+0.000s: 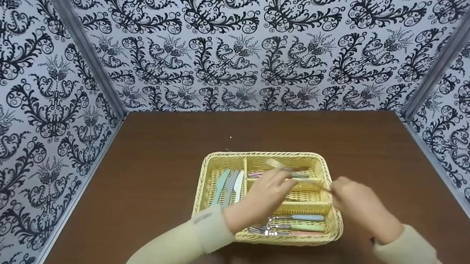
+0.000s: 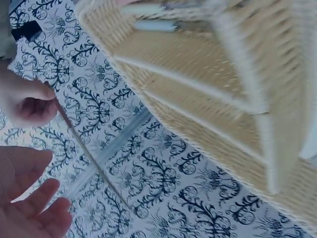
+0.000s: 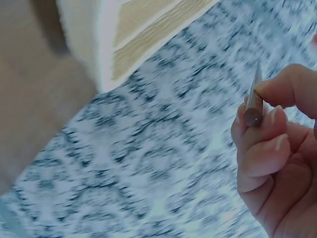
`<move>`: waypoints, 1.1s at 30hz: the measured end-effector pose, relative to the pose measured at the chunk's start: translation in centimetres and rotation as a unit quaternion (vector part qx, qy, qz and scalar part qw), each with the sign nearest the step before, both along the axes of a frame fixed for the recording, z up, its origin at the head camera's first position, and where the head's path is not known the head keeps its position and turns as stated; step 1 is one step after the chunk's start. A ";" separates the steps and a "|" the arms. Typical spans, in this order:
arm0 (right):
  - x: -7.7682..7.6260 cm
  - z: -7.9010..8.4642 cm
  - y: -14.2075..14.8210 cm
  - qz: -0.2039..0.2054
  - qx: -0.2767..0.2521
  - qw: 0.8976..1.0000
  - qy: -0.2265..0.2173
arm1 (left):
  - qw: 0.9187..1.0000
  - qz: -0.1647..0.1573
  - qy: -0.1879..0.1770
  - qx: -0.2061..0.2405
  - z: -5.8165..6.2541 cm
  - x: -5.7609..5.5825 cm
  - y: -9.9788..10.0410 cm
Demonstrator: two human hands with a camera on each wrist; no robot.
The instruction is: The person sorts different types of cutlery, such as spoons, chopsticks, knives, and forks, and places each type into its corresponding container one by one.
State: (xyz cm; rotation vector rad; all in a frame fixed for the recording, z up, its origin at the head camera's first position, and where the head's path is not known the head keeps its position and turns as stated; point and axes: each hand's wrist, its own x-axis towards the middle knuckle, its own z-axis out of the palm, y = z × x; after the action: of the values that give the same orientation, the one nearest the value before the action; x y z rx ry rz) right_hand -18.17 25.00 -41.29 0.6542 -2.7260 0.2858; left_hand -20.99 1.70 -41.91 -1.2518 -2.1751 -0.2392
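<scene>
My right hand (image 1: 356, 202) is at the right rim of the wicker cutlery basket (image 1: 328, 236). Thumb and fingers pinch a long, thin, brown-handled utensil (image 3: 254, 111), which tapers to a grey tip in the right wrist view. The left wrist view shows this thin utensil (image 2: 91, 158) slanting away from the right hand. Over the back compartments, my left hand (image 1: 270, 192) has loosely spread fingers, with nothing visible between them in the left wrist view. Green, grey and white knives (image 1: 230, 184) lie in the left compartment. A blurred pale and brown piece (image 1: 277, 164) shows beyond the left fingers.
Forks with blue, green and pink handles (image 1: 305, 227) lie in the front compartment. Thin dividers (image 1: 305, 207) split the basket. It stands on a brown table (image 1: 165, 155), enclosed by patterned walls (image 1: 226, 42) at the back and sides.
</scene>
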 end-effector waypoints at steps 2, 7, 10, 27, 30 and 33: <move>0.3 -0.2 -1.0 0.029 0.027 0.998 0.054 | 0.999 0.008 -0.009 -0.036 0.3 -0.1 1.0; 0.5 -0.8 -2.4 0.071 0.052 0.986 0.143 | 0.993 0.031 0.000 -0.117 0.2 -0.2 2.4; 0.5 -0.9 -2.7 0.075 0.054 0.983 0.155 | 0.988 0.041 0.003 -0.147 0.1 -0.1 2.7; -0.1 0.5 -0.1 -0.065 -0.050 0.995 0.052 | 0.953 0.156 -0.207 -0.155 -1.1 -7.8 5.0; 0.0 0.4 0.3 -0.066 -0.047 0.996 0.045 | 0.926 0.194 -0.288 -0.144 -1.9 -10.4 5.7; 0.2 0.2 0.6 -0.063 -0.045 0.997 0.023 | 0.905 0.219 -0.332 -0.150 -2.8 -11.9 6.3</move>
State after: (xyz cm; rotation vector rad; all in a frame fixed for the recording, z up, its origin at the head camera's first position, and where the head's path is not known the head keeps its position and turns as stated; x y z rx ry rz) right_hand -17.93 25.64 -41.08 0.4555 -2.6778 0.3564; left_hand -32.88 8.00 -44.73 -0.8537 -3.1172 -0.1579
